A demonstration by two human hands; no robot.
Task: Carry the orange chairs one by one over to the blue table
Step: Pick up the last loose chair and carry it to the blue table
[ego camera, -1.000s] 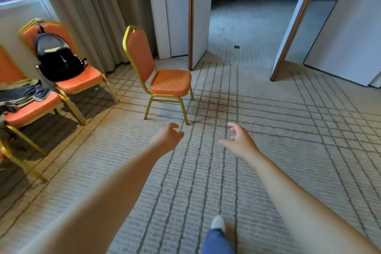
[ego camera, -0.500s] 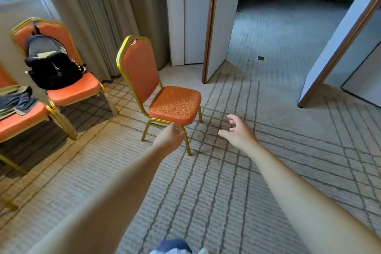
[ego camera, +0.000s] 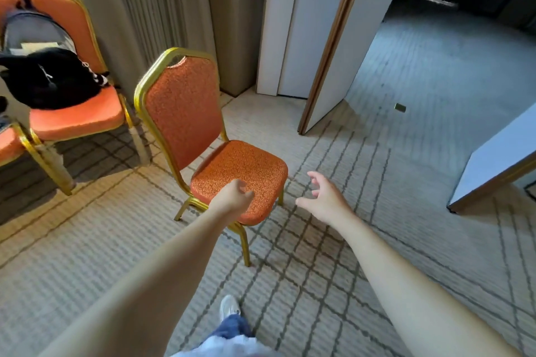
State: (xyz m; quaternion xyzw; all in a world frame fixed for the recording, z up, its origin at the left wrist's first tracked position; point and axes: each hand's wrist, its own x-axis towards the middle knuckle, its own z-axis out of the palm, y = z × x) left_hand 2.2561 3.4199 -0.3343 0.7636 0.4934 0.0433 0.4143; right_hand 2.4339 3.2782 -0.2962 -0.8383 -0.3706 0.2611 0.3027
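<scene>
Hovering left hand (ego camera: 234, 198) over orange chair (ego camera: 185, 107)

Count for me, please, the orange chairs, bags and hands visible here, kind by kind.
Orange chairs: 3 - nearest chair, loaded chair, chair cut off at left edge
Black backpack: 1
Hands: 2 - left hand, right hand
Total: 6

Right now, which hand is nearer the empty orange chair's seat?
Left. The left hand is at the front edge of the chair seat; the right hand is off to its right, over the carpet.
</scene>
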